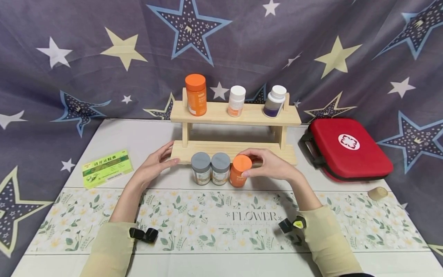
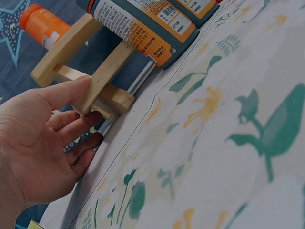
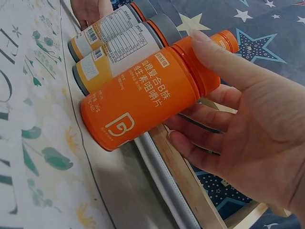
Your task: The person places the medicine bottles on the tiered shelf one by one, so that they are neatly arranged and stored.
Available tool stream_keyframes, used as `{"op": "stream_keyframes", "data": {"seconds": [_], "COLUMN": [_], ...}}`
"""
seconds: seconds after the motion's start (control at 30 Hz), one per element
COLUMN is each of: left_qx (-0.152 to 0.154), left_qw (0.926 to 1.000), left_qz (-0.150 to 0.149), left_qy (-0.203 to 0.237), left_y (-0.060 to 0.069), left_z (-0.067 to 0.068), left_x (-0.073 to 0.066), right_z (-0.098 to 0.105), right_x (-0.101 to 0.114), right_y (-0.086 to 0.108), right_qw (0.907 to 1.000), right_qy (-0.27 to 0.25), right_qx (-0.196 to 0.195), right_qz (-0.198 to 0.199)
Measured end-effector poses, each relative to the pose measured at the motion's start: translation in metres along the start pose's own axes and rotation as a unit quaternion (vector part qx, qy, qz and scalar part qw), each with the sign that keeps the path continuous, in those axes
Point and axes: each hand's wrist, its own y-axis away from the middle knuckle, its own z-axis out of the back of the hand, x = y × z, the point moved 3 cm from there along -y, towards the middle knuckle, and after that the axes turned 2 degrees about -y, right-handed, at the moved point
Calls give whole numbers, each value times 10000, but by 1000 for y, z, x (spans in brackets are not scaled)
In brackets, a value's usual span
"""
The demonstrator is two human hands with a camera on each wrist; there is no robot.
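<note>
My right hand (image 1: pixel 271 163) holds an orange supplement bottle (image 1: pixel 238 176) near its cap, thumb on one side and fingers on the other. The right wrist view shows this bottle (image 3: pixel 143 95) close up, with white lettering. Directly left of it, two grey-capped bottles (image 1: pixel 201 169) (image 1: pixel 220 169) stand side by side in front of a two-tier wooden shelf (image 1: pixel 214 119). My left hand (image 1: pixel 152 164) grips the left end of the lower tier. In the left wrist view its thumb lies against the board's end (image 2: pixel 100 81), with the fingers (image 2: pixel 78 126) partly behind it.
On the upper tier stand a large orange bottle (image 1: pixel 196 96), a small white bottle (image 1: pixel 237 100) and a white-and-purple bottle (image 1: pixel 275 102). A green medicine box (image 1: pixel 107 168) lies at left. At right are a red first-aid case (image 1: pixel 349 150) and a small tan cup-like object (image 1: pixel 377 193).
</note>
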Motion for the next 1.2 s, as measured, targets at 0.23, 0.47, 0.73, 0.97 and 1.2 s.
{"op": "stream_keyframes", "data": {"seconds": [0.23,0.47,0.73,0.97,1.2], "left_qx": [8,10,17,29,30], "left_qw": [10000,10000,10000,10000,9999], "left_qz": [6,16,17,25,26], "left_qy": [38,54,41,66,92], "left_y": [1,1,0,0,0], "left_z": [0,0,0,0,0], "left_x": [0,-1,-1,-1,-1], "right_z": [1,6,16,25,37], "right_x": [-1,1,4,8,3], "right_y": [1,5,9,14,19], "right_qw": [9999,9993,9939,9784,9619], "right_qy": [99,-123,-536,-1007,-1236], "right_qx": [-114,-350,-955,-1712,-2362], "right_qz": [73,-75,118,571,602]}}
